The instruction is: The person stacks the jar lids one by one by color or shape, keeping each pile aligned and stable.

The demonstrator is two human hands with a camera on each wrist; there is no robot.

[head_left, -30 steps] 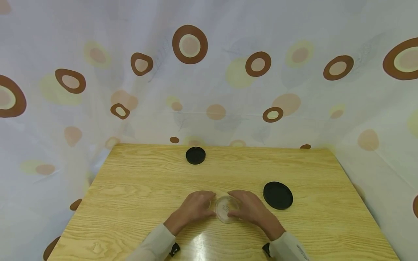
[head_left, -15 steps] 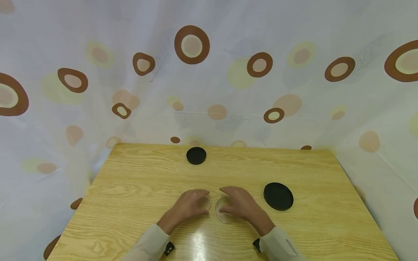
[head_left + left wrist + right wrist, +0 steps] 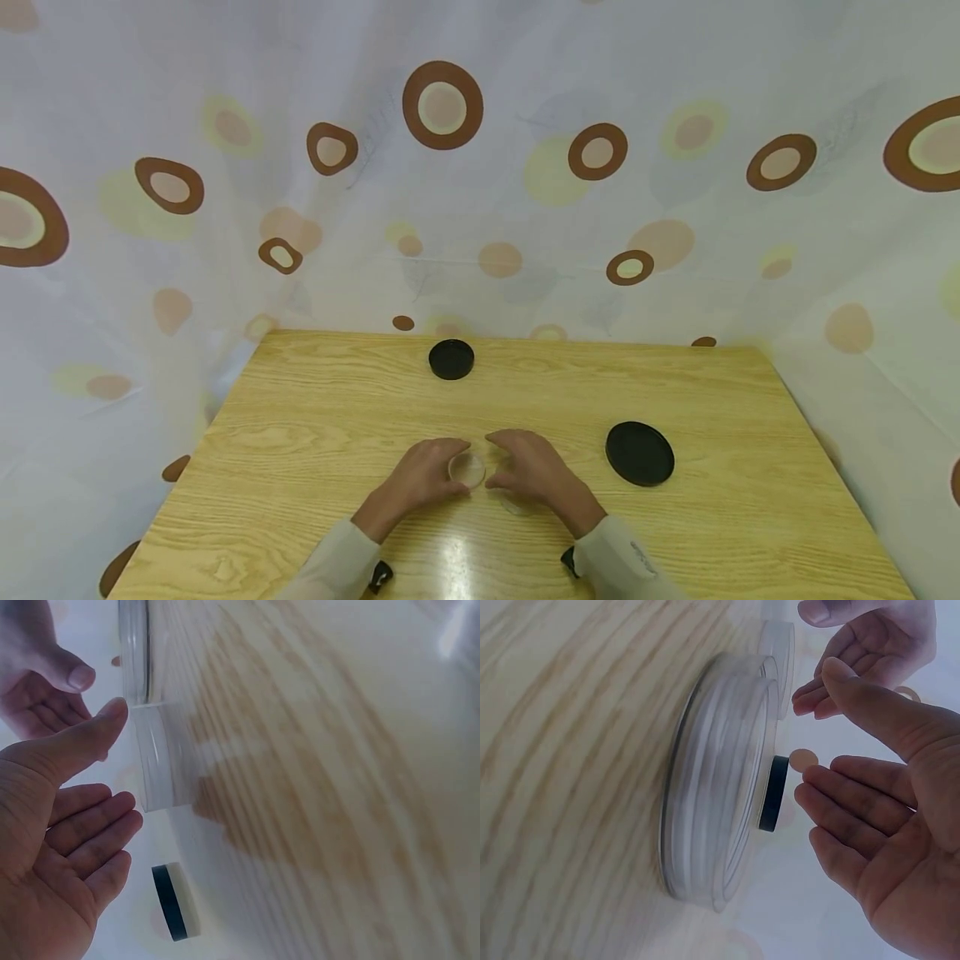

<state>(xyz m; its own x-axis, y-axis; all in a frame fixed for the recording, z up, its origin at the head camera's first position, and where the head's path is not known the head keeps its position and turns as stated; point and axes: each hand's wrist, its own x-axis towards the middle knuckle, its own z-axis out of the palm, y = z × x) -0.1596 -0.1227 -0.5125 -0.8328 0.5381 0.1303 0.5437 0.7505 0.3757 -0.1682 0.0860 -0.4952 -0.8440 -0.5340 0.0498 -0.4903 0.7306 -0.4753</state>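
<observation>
A small clear round container [image 3: 467, 471] stands on the table between my hands. My left hand [image 3: 420, 475] curves around its left side, fingers and thumb apart; the left wrist view shows a gap between that hand [image 3: 67, 840] and the container [image 3: 161, 761]. My right hand [image 3: 528, 468] hangs over a wider clear round dish [image 3: 517, 506], mostly hiding it in the head view. In the right wrist view the dish [image 3: 705, 795] stands on the table, clear of my spread right fingers [image 3: 847, 810]. Both hands hold nothing.
A small shallow black round lid-like piece [image 3: 452, 360] lies near the table's back edge. A larger black one [image 3: 640, 453] lies to the right. Patterned white curtain [image 3: 495, 208] surrounds the wooden table [image 3: 315, 433] at the back and sides.
My right hand has moved left, across the wider dish and towards the small container. My left hand has drawn back a little to the left, leaving the small container in fuller view.
</observation>
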